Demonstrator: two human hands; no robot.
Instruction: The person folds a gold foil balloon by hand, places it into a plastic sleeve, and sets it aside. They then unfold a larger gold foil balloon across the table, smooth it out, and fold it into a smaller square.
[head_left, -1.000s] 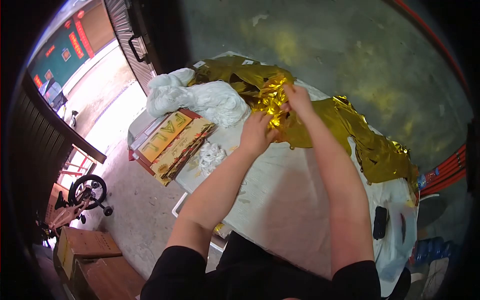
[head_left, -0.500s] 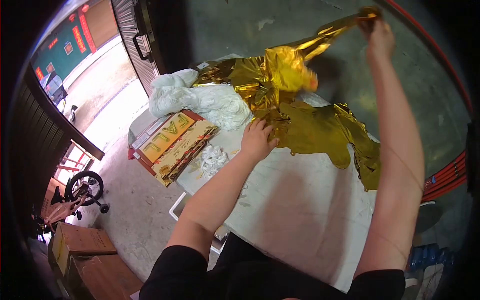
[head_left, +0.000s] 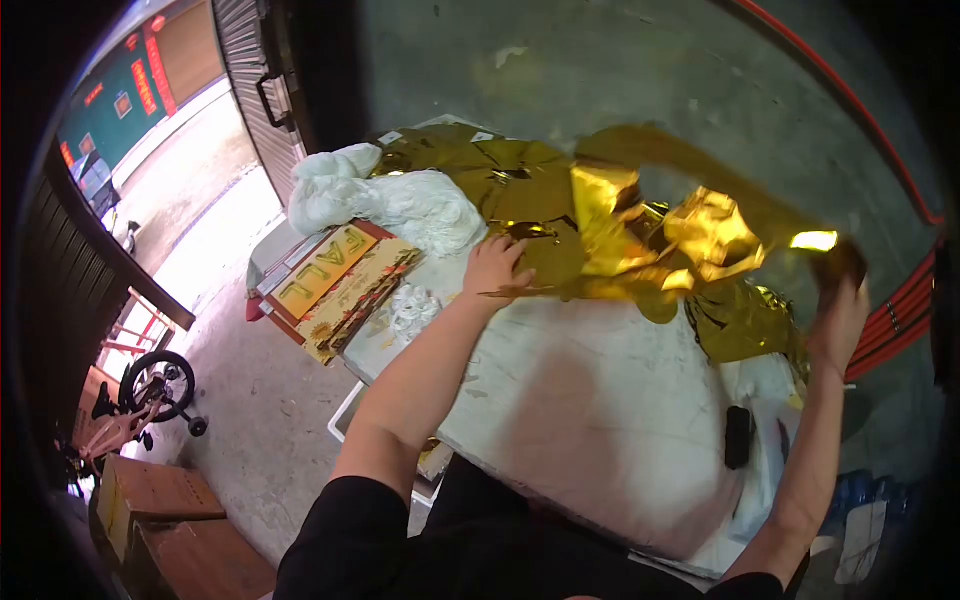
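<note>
"What could be going wrong here?"

"The gold foil (head_left: 535, 185) is spanning the table (head_left: 590, 400) and rising rightward, so a hard pull could be tearing it or sweeping nearby things along. Its overlapping layers could be snagging on one another. The right hand (head_left: 838, 315) is clamping its far end, though blur is hiding each finger. The left hand (head_left: 497, 268) is resting on the near edge, fingers apart; with light pressure, the foil could be slipping out."

"And how many of each?"

"One table is standing there. The foil is overlapping itself, so nobody is telling how many sheets. Two cardboard boxes (head_left: 170, 490) are sitting on the floor. White string (head_left: 425, 205) is forming two joined heaps beside the foil. Two printed panels (head_left: 335, 262) are showing. Two hands are working. One small cord tangle (head_left: 413, 312) and one black object (head_left: 738, 437) are lying lower down."
</note>
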